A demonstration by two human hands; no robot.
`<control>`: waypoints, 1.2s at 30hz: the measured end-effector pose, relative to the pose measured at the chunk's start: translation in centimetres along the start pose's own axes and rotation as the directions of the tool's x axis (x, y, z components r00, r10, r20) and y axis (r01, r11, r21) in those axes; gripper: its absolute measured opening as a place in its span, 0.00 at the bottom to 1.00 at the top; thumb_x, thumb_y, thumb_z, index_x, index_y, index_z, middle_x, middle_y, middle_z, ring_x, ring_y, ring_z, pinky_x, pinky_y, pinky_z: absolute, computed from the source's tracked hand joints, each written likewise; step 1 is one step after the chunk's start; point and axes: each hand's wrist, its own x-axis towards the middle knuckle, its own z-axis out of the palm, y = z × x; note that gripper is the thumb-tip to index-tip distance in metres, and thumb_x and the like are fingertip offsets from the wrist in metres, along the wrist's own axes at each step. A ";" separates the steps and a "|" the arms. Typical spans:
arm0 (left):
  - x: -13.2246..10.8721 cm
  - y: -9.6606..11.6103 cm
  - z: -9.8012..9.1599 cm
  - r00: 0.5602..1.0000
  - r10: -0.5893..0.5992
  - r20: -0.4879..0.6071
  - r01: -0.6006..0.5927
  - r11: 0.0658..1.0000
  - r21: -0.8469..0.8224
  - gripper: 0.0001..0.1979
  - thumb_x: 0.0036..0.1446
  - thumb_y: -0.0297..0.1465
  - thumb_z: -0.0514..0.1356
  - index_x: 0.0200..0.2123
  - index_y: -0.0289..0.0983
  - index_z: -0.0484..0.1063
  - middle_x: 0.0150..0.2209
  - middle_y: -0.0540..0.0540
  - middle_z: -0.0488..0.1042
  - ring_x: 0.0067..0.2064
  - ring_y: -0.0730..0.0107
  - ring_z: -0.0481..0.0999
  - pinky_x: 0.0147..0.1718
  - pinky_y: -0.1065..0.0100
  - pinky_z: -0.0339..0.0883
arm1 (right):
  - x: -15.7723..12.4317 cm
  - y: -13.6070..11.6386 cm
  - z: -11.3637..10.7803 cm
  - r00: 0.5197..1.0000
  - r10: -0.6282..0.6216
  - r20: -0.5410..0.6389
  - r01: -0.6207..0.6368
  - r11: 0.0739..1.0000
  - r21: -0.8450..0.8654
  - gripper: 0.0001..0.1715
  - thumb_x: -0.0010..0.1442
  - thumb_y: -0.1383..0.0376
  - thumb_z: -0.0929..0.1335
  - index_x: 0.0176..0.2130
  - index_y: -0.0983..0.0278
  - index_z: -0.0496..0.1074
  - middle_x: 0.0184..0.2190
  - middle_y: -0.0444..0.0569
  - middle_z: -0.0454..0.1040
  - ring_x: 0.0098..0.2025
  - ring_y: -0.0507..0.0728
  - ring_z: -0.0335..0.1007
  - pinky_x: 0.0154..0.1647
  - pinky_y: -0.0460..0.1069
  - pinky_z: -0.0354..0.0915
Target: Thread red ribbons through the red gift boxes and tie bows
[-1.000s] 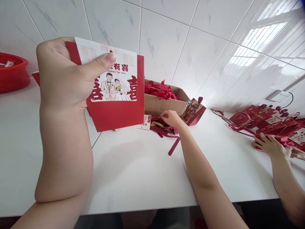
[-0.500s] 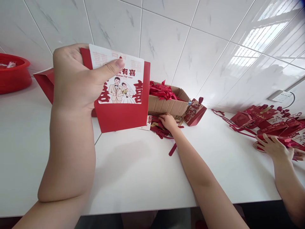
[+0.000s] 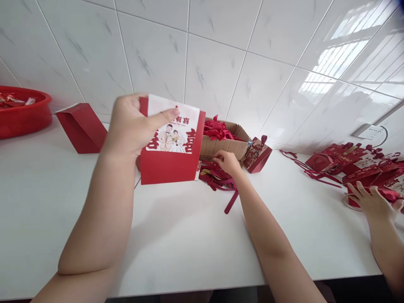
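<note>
My left hand [image 3: 132,126] grips a red gift box [image 3: 170,170] in the air. Its thumb lies over a white card [image 3: 175,141] printed with a wedding couple and red characters, which rests against the box's front. Lower and to the right, my right hand [image 3: 230,163] is just above a heap of dark red ribbon strips [image 3: 217,176]. The fingers of that hand are drawn together in a pinch; whatever they hold, if anything, is too small to make out. Behind it stands a cardboard box [image 3: 221,147] filled with bright red ribbons [image 3: 217,128].
A red box [image 3: 83,128] and a red basin [image 3: 25,111] stand to the left. A decorated gift box [image 3: 257,153] is beside the carton. At far right, another person's hand [image 3: 375,202] touches a red box among several gift boxes [image 3: 353,160]. A tiled wall backs the white table.
The left hand has moved down and right in view with the box and card. My right hand has lifted slightly off the ribbon strips. The other person's hand has shifted a little.
</note>
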 end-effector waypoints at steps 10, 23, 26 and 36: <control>-0.5 -1.1 3.0 0.911 -0.181 0.370 0.141 0.981 0.131 0.18 0.43 0.42 0.70 0.32 0.37 0.74 0.27 0.47 0.77 0.26 0.64 0.77 0.21 0.69 0.69 | -4.3 -6.8 -9.9 0.800 -0.119 -0.588 0.463 0.746 0.478 0.05 0.55 0.62 0.72 0.34 0.59 0.75 0.31 0.44 0.78 0.33 0.53 0.71 0.32 0.49 0.66; -2.1 -2.6 7.0 0.952 -0.044 0.303 0.074 0.993 -0.088 0.14 0.41 0.36 0.72 0.28 0.36 0.73 0.26 0.49 0.74 0.27 0.71 0.72 0.24 0.71 0.66 | -2.3 -9.0 -4.6 0.835 0.154 -0.529 0.431 0.414 0.802 0.07 0.66 0.58 0.62 0.39 0.58 0.59 0.37 0.46 0.73 0.41 0.53 0.74 0.45 0.51 0.70; -3.1 -4.9 8.1 0.953 -0.050 0.298 0.081 0.992 -0.092 0.13 0.41 0.35 0.71 0.26 0.35 0.72 0.24 0.50 0.72 0.26 0.73 0.69 0.23 0.72 0.63 | -2.1 -7.8 -2.3 0.796 0.205 -0.569 0.430 0.470 0.771 0.09 0.66 0.56 0.61 0.38 0.58 0.56 0.30 0.44 0.70 0.35 0.52 0.72 0.41 0.50 0.69; -7.7 -9.4 7.7 0.951 0.012 0.310 0.032 0.990 -0.137 0.13 0.50 0.41 0.65 0.27 0.37 0.70 0.23 0.52 0.70 0.26 0.72 0.68 0.27 0.70 0.64 | -5.0 -5.6 1.9 0.761 0.081 -0.644 0.412 0.706 0.576 0.12 0.68 0.53 0.59 0.41 0.58 0.55 0.29 0.43 0.67 0.29 0.51 0.66 0.32 0.49 0.62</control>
